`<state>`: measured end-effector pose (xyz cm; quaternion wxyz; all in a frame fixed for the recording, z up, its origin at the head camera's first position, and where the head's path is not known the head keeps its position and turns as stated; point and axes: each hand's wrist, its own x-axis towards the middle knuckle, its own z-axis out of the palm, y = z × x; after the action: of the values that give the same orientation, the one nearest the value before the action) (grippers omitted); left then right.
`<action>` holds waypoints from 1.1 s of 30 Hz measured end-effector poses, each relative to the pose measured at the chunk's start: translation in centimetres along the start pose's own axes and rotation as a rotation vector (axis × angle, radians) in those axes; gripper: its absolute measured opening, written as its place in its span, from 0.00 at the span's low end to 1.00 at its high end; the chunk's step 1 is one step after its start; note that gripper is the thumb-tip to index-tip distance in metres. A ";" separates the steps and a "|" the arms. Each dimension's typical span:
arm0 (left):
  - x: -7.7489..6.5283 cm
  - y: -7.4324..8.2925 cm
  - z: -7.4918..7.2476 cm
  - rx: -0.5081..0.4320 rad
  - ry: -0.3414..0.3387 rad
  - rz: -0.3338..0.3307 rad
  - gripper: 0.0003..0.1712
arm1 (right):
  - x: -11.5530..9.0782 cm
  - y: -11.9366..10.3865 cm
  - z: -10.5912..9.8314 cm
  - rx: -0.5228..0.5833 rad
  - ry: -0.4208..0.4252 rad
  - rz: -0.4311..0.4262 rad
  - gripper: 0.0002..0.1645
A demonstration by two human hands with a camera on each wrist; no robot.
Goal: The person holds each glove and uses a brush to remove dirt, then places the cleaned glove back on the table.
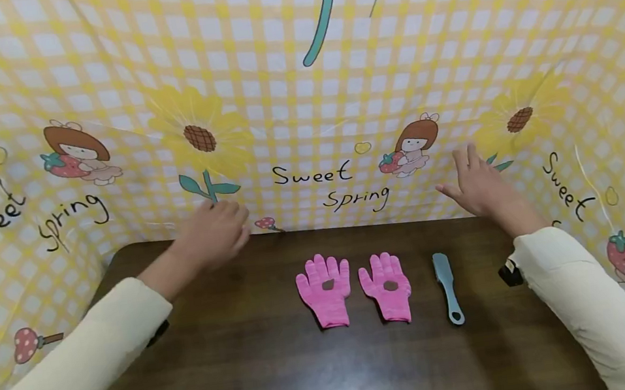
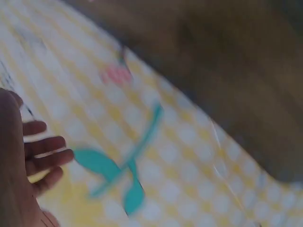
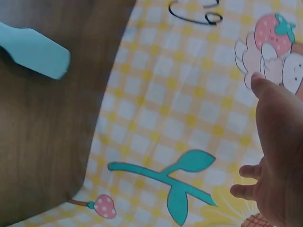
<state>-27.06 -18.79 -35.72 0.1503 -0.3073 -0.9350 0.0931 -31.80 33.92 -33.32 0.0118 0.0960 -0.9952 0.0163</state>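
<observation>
My left hand (image 1: 213, 231) is raised over the far left part of the table, in front of the patterned cloth, holding nothing. Its fingers (image 2: 49, 146) are spread apart in the left wrist view. On the other side, my right hand (image 1: 476, 180) is lifted near the cloth with fingers extended, also holding nothing. Between and below the hands lie a pink glove (image 1: 326, 295) and a second pink glove (image 1: 386, 290), fingers pointing away, each with a dark patch on it. Right of them lies a light blue tool (image 1: 446, 286) with a long flat head and a hole in its handle end.
A dark brown wooden table (image 1: 241, 375) carries these things. Yellow checked cloth (image 1: 290, 112), printed with flowers, figures and lettering, stands along its back and both sides. A dark wrist mount (image 1: 510, 273) shows beside the right sleeve.
</observation>
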 end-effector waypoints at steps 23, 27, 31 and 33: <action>-1.2 13.8 0.4 -0.962 -0.059 -0.404 0.30 | -8.0 -3.0 9.0 0.102 0.090 -0.078 0.43; -0.6 14.8 1.0 -0.919 -0.045 -0.386 0.32 | -8.9 -3.9 10.7 0.106 0.089 -0.079 0.41; 0.5 15.8 1.2 -1.055 -0.028 -0.457 0.31 | -9.8 -4.3 12.0 0.088 0.110 -0.101 0.38; 1.1 16.6 1.5 -1.127 -0.010 -0.485 0.30 | -10.2 -4.4 12.5 0.069 0.122 -0.119 0.37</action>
<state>-19.33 -5.11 -41.32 -0.0226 -0.1175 -0.8844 -0.4512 -21.24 31.09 -45.98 0.0698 0.1543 -0.9840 0.0557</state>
